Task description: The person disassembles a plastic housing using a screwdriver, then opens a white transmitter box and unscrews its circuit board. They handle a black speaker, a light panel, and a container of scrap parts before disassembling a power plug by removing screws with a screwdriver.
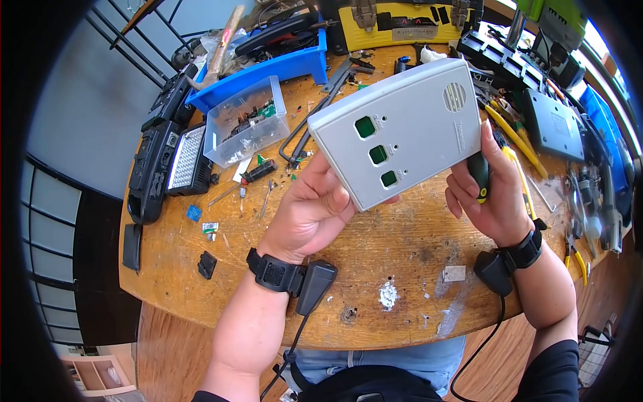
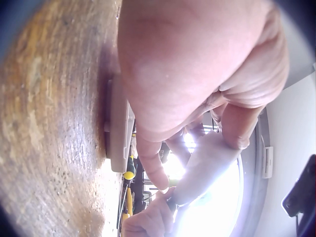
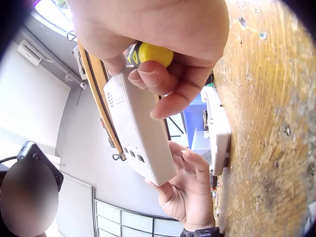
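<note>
A light grey plastic casing (image 1: 415,134) with three square openings and a round slotted grille is held up over the workbench, tilted. My left hand (image 1: 311,214) grips its lower left corner, thumb on the front. My right hand (image 1: 492,191) holds a screwdriver (image 1: 479,175) with a dark green and yellow handle in its curled fingers. The right thumb rests at the casing's right edge. In the right wrist view the handle's yellow end (image 3: 155,54) shows between palm and fingers; the shaft is hidden. Another pale plastic part (image 3: 217,131) lies on the bench beyond.
A clear bin (image 1: 248,127) of circuit parts stands at left, before a blue tray (image 1: 268,70). A yellow toolbox (image 1: 395,27) is at the back. Pliers (image 1: 573,244), yellow-handled tools (image 1: 516,137) and a grey device (image 1: 554,124) lie at right. Small scraps dot the wooden bench (image 1: 268,308).
</note>
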`<state>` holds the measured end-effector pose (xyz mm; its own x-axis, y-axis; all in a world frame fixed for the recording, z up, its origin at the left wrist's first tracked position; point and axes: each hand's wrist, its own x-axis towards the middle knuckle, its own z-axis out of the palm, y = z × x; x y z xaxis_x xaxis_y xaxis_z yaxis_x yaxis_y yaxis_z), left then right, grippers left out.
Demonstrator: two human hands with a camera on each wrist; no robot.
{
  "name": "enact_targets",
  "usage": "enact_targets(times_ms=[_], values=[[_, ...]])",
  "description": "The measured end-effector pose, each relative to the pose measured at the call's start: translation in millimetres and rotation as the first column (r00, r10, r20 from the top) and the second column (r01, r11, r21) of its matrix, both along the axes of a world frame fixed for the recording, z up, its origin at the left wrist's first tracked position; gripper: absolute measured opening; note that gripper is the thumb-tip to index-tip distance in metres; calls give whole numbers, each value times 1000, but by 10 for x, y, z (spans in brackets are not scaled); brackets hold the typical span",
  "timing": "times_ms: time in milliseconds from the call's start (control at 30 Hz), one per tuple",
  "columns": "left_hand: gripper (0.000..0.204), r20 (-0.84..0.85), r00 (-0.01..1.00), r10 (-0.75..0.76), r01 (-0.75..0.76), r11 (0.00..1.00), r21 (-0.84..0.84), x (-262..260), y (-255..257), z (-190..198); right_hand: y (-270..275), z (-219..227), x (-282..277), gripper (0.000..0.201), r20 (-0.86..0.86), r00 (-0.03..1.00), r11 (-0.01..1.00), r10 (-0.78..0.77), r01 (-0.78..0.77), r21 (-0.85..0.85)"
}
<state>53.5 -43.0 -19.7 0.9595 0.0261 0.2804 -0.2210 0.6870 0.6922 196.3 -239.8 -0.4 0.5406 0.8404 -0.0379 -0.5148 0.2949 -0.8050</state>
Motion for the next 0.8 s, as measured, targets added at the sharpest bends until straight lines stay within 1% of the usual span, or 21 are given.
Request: enact_targets(times_ms=[300,367,467,500,567,800], values=[[64,24,1000,-2,2,1000,6,-5,-13,4,-4,5,-2,46,13,1000,1000,-4,4,1],[22,-49,994,94,-94,996,6,-14,-50,39,-4,4,-2,46,17,1000,1000,-5,5,0],[19,-71,992,103,-101,994,30,-16,-52,54,-2,13,-6,46,11,1000,1000,-4,3,3],[19,-71,992,103,-101,994,29,-12,-37,38,-2,15,-6,46,12,1000,1000,-2,2,3],[65,21,1000,-6,6,1000,7,-1,4,-6,-2,21,-8,47,13,1000,1000,0,0,4],[64,7,1000,-6,6,1000,8,0,4,-9,-1,31,-14,47,15,1000,1000,-9,9,8]])
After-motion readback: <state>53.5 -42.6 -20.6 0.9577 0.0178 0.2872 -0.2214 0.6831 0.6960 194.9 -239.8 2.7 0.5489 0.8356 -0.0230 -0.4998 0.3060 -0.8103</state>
